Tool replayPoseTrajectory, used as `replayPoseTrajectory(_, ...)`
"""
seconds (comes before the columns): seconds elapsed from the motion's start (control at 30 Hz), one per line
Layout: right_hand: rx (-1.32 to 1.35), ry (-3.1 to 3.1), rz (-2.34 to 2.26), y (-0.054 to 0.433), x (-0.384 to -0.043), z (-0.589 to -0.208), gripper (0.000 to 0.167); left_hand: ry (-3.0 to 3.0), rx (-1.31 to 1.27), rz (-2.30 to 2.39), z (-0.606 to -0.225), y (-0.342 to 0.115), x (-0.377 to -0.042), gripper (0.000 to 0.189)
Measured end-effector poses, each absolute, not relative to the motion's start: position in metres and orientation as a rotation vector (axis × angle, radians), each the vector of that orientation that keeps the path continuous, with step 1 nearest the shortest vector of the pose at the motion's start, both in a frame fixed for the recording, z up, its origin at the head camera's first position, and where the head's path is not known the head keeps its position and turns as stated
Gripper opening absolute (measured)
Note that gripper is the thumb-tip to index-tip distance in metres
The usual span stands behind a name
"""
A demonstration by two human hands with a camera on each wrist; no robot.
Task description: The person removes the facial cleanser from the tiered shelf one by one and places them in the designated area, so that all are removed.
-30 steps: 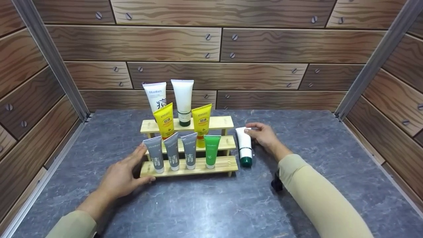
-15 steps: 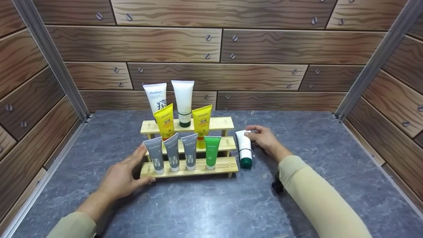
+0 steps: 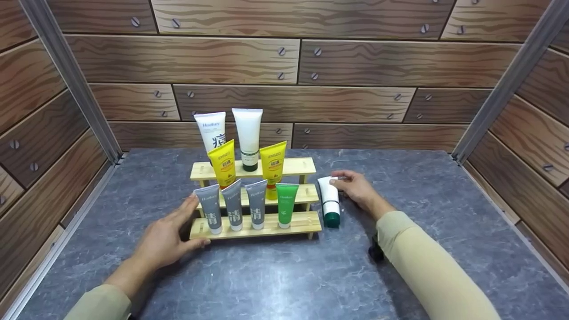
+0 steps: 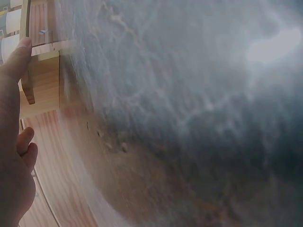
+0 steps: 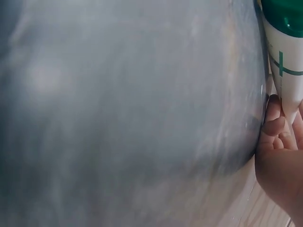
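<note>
My left hand (image 3: 164,240) holds the left end of a three-tier wooden display stand (image 3: 304,222). Its thumb lies on the bottom tier's front edge, while the other fingers reach back along the side. Right of the stand, my right hand (image 3: 358,189) pinches the flat tail end of a white squeeze tube (image 3: 330,198). That tube's dark green cap points toward me; the right wrist view shows the fingers at the tail of the tube (image 5: 284,61). In the left wrist view, the left hand's thumb (image 4: 19,59) meets the wooden edge.
Three grey tubes (image 3: 233,209) and a green tube (image 3: 286,206) stand on the bottom tier. Two yellow tubes (image 3: 272,164) occupy the middle one. On top are a lettered white tube (image 3: 211,131) and a plain-backed white tube (image 3: 248,133). Wood-patterned walls (image 3: 231,58) enclose the grey tabletop (image 3: 249,275).
The right hand and the tail end of its white tube sit slightly lower in the head view. The left hand and the stand keep their place.
</note>
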State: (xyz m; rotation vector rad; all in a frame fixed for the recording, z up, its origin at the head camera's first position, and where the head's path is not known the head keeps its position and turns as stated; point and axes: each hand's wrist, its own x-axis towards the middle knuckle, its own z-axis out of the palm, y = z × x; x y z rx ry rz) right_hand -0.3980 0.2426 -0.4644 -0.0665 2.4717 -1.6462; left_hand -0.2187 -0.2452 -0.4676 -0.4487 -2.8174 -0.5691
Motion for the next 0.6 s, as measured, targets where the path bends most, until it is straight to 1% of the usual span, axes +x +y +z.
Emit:
replayPoseTrajectory(0.37, -0.109, 2.468, -1.617, 0.245, -0.3947, -0.4636, 0.05, -2.811, -0.462, -0.566, -0.4676, -0.2446, -0.2204, 0.108)
replayPoseTrajectory(0.6, -0.155, 2.478, -1.531, 0.2462, -0.3912, -0.4581, 0.06, -2.813, -0.45, -0.562, -0.4673, -0.2447, -0.218, 0.107)
